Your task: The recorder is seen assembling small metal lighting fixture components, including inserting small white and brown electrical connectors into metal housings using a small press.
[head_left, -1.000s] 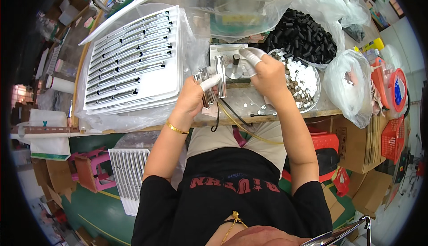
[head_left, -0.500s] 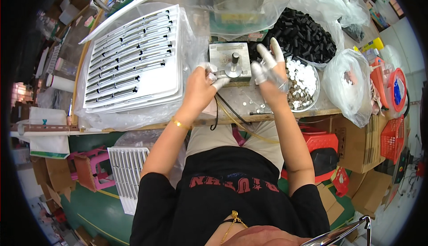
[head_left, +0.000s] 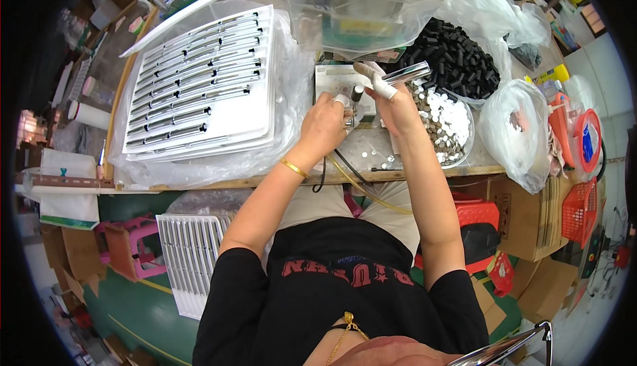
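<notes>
My right hand (head_left: 396,108), white covers on some fingers, is closed around a shiny chrome tube (head_left: 410,73) that points up and to the right. Beside it, my left hand (head_left: 325,124) has its fingers pinched at the foot of a dark upright post (head_left: 357,92). Whatever lies in that pinch is too hidden to name. The post stands on a metal block fixture (head_left: 330,74), now partly covered by both hands. Close to the right wrist sits a clear tub (head_left: 470,142) of small white and brownish discs (head_left: 453,115). Behind that lies a heap of short black plastic sleeves (head_left: 451,54).
On the left, a stacked white tray (head_left: 245,110) holds rows of chrome tubes with black ends. Clear plastic bags (head_left: 519,134) lie at the right. Loose discs, a black hose and a yellow hose (head_left: 361,181) lie near the wooden table edge (head_left: 265,181).
My left hand has moved right to the post. My right hand, its fingers spread before, has closed, and the chrome tube now shows clearly in it.
</notes>
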Motion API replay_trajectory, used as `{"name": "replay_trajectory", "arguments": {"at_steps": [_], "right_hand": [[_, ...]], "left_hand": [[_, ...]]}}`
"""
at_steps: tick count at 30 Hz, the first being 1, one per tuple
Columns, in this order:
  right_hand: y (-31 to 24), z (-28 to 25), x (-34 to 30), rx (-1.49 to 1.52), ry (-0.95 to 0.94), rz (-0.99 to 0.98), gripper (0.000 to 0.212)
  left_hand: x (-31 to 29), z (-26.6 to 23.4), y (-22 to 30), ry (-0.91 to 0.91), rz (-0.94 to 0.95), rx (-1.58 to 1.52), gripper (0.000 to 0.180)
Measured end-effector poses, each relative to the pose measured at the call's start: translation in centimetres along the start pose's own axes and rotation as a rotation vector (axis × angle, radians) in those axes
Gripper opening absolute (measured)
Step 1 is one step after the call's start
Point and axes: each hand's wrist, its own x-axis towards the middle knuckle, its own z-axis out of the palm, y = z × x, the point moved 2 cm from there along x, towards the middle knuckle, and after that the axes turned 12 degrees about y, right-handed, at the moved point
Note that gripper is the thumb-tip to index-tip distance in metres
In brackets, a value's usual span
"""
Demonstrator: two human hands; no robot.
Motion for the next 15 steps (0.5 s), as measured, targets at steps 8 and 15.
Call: {"name": "replay_trajectory", "arguments": {"at_steps": [8,15], "right_hand": [[-1.5,2.5,-1.5,-0.411,-0.044,-0.096,0.064],[-0.2,2.2,-0.1,-1.130,-0.049,-0.488,0.044]], "left_hand": [[-0.4,0.1,0.1,0.057,0.012,0.007,0.015],[-0.9,0.3,-0.4,0.092,0.020,0.007,0.021]]}}
